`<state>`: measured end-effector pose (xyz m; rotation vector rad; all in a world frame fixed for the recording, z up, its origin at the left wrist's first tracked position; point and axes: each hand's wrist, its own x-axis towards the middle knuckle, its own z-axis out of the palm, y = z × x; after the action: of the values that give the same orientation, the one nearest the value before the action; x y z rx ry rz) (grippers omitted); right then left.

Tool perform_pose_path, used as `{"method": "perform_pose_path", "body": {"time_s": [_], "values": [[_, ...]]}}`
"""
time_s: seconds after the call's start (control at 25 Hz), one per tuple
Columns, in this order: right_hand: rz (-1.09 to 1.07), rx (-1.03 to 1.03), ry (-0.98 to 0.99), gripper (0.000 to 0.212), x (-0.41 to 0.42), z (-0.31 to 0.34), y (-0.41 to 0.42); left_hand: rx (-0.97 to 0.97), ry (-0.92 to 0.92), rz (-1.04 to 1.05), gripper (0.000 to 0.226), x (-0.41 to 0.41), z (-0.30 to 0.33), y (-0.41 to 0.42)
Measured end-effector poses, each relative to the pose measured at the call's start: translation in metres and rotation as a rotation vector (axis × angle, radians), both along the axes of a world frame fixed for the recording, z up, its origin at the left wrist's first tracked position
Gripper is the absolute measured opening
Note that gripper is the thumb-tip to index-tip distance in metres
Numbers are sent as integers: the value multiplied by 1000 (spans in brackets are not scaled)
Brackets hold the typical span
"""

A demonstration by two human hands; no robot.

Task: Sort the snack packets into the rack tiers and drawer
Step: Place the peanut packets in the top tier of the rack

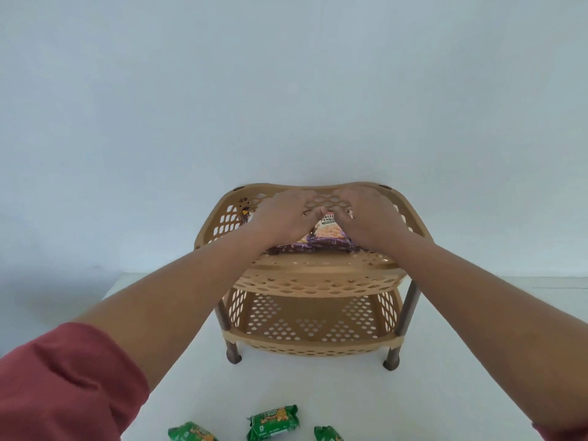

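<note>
A plain pale wall stands behind a white tabletop [197, 370]. On it sits a tan perforated plastic two-tier rack [318, 283]. In its top tier, the left hand [283, 218] and right hand [369, 214] press flat, fingers spread, on purple snack packets [327, 235] reading "PEANU". The bottom tier holds nothing. Three green biscuit packets [273, 422] lie on the near tabletop.
</note>
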<state>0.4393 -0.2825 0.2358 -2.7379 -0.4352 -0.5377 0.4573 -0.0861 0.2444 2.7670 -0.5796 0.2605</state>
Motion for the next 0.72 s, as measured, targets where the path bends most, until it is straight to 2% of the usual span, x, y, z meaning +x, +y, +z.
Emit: {"method": "perform_pose_path", "body": {"time_s": [0.16, 0.28, 0.4, 0.52, 0.72], "values": [[137, 19, -1, 35, -61, -2, 24, -76, -117, -32, 47, -63, 5, 23], [195, 56, 5, 37, -105, -12, 32, -190, -316, -121, 31, -109, -10, 46], [154, 15, -123, 41, -149, -38, 40, -297, -483, -246, 20, -151, -42, 79], [90, -28, -192, 36, -183, -79, 49, -318, -372, -261, 16, -182, -91, 103], [-16, 64, 68, 27, -237, -158, 60, -352, 120, -159, 25, -231, -187, 116]]}}
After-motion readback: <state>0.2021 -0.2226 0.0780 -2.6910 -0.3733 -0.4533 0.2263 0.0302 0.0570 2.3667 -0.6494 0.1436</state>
